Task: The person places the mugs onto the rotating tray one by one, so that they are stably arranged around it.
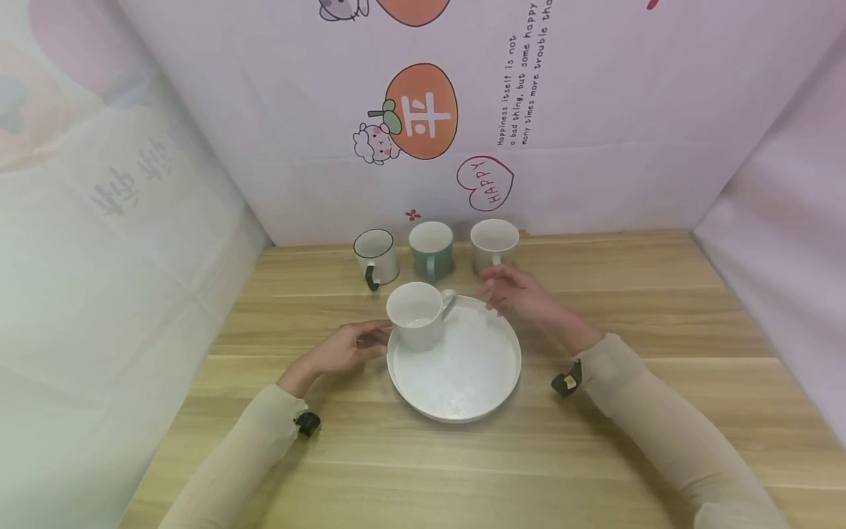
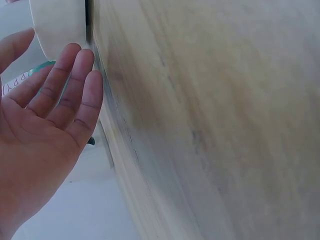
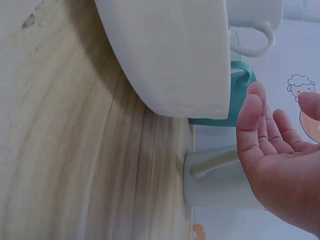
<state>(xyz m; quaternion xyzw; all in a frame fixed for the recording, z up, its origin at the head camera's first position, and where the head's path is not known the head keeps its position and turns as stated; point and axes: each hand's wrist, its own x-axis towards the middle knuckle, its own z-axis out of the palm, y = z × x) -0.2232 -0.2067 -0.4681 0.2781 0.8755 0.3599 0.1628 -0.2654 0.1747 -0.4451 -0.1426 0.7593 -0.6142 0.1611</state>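
A white mug (image 1: 419,327) stands upright on the left part of a round white tray (image 1: 472,375), its handle turned to the right. My left hand (image 1: 346,347) is at the tray's left rim beside that mug; in the left wrist view its fingers (image 2: 59,87) are loosely bent around nothing. Over the tray's upper right is my right hand (image 1: 518,295), in front of another white mug (image 1: 494,246). The right wrist view has its fingers (image 3: 250,120) relaxed, with nothing between them. Whether the left fingertips touch the rim, I cannot tell.
Behind the tray, a green mug (image 1: 432,253) stands between the rear white mug and a white mug with a black rim and handle (image 1: 380,261). All rest on a wooden table (image 1: 396,470). A printed white cloth (image 1: 297,132) hangs along the back edge.
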